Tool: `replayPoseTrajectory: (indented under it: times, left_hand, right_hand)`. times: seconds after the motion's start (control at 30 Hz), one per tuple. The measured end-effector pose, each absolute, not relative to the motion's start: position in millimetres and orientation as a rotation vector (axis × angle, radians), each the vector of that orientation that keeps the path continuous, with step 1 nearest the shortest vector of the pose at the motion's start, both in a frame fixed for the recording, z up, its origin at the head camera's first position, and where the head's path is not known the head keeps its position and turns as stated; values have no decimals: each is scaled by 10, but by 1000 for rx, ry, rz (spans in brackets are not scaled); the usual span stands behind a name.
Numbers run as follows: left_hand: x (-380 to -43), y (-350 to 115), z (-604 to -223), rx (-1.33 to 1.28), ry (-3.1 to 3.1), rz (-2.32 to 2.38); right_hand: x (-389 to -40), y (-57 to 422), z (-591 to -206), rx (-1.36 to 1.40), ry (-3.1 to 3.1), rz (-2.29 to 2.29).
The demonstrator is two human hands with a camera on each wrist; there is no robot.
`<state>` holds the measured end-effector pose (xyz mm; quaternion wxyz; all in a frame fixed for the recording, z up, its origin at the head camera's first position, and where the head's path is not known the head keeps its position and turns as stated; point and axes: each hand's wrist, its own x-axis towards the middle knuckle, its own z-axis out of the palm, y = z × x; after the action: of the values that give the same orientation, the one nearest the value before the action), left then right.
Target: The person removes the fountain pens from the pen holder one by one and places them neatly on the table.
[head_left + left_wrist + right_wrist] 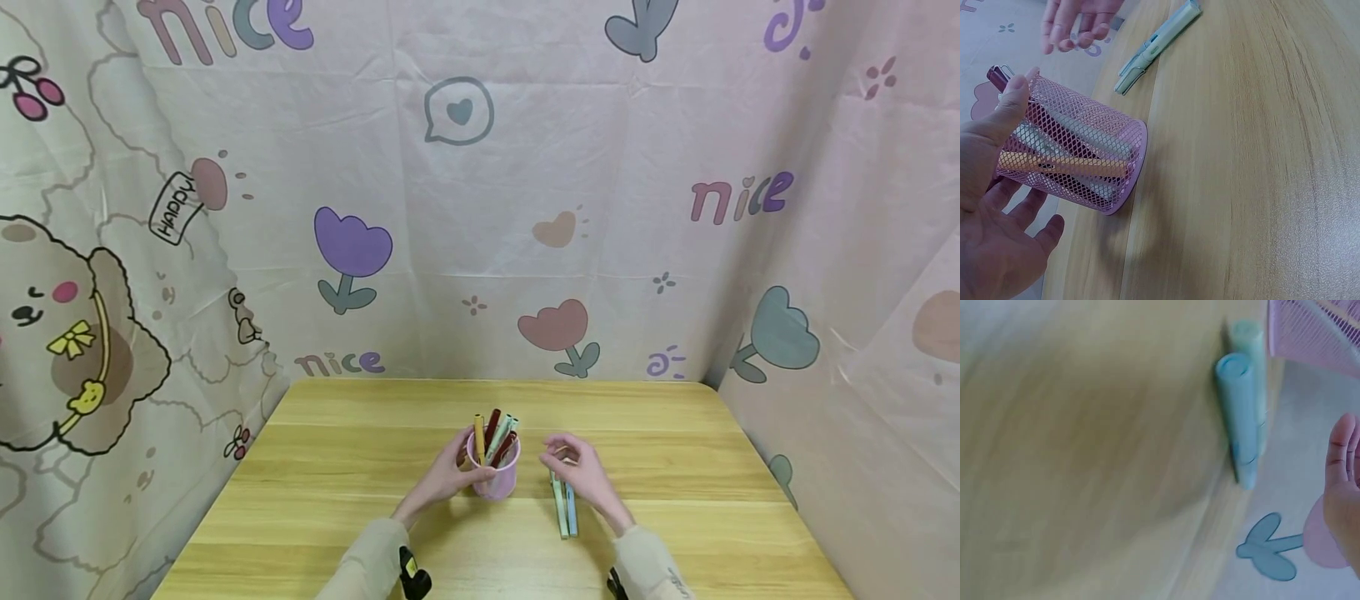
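My left hand holds a pink mesh pen cup by its rim, thumb on the near side and fingers round the far side. Several pens stand in the cup, among them a yellow-orange pen and a dark red pen. To the right of the cup my right hand hovers with loosely bent fingers and nothing in them. Beneath it, side by side on the table, lie a pale green pen and a light blue pen. Their far ends are hidden by the hand in the head view.
The wooden table reaches back to a printed curtain that hangs behind it and along both sides. Dark straps sit at the sleeves.
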<state>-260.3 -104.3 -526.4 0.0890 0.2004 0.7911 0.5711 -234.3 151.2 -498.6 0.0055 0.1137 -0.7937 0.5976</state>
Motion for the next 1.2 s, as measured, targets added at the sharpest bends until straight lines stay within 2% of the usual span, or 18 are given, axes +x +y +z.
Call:
replayPoseTrajectory:
  times: [0.33,0.8,1.2]
  left_hand:
    - [-2607,-1047,-5272,658,2368,1689]
    - [-2587,-1046,-5244,616,2343,1701]
    - [-2452,-1030,-5006,666,2320,1722]
  right_hand:
    - [-2388,1333,-4912,575,-2468,1838]
    - [-2457,1204,-4854,675,-2516,1794]
    - [-2496,1150,-4857,699,-2570,1759]
